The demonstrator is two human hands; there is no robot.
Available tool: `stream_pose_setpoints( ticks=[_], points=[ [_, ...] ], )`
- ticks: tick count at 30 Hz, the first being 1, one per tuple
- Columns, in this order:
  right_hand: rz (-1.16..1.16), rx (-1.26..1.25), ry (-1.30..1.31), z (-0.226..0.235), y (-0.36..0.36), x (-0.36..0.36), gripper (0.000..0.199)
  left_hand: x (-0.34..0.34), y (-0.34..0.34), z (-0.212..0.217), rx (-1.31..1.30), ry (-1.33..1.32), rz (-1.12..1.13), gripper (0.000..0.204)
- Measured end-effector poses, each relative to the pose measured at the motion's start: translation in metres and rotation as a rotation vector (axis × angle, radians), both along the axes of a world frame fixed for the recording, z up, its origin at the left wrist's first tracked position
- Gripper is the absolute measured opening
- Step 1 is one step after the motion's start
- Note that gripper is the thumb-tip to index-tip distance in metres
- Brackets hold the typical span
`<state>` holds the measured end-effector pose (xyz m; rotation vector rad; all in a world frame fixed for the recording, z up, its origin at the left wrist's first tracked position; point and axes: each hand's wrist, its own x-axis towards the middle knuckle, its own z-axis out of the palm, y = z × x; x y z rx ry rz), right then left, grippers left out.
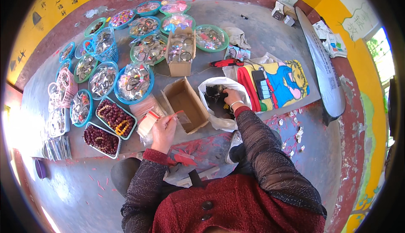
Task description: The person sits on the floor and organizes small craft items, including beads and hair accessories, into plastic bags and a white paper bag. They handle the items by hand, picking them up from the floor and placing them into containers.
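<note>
My left hand (163, 132) is closed on a small clear plastic bag (183, 117) with a red strip, held by the near left corner of an open cardboard box (184, 100). Beside that hand lies a bundle of small clear bags (147, 122) with red edges. My right hand (233, 97) reaches into an open white plastic bag (217, 81) holding dark items (214, 93) and something yellow. Its fingers are curled down among the dark items; what they grip, if anything, cannot be made out.
Baskets of packaged trinkets (134, 83) crowd the table's left and back. Two trays of dark red beads (101, 139) sit at the near left. A filled cardboard box (180, 51) stands behind the open one. On the right lie a colourful towel (291, 83) and a phone (261, 84).
</note>
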<state>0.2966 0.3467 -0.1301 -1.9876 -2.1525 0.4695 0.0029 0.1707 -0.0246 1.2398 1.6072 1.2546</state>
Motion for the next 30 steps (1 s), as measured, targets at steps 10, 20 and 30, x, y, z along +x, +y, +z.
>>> stream_pose_setpoints(
  ticks=[10,20,30],
  points=[
    [-0.051,-0.115,-0.043,0.007,-0.013,-0.006,0.028,-0.001,-0.003,0.002,-0.020,-0.012,-0.014,0.021],
    [0.005,-0.326,0.968,0.089,-0.014,-0.023,0.024,0.000,0.002,-0.001,-0.122,-0.203,-0.047,0.023],
    [0.765,0.150,0.870,0.188,-0.105,-0.097,0.029,0.016,-0.002,0.006,-0.138,0.012,-0.106,0.024]
  ],
)
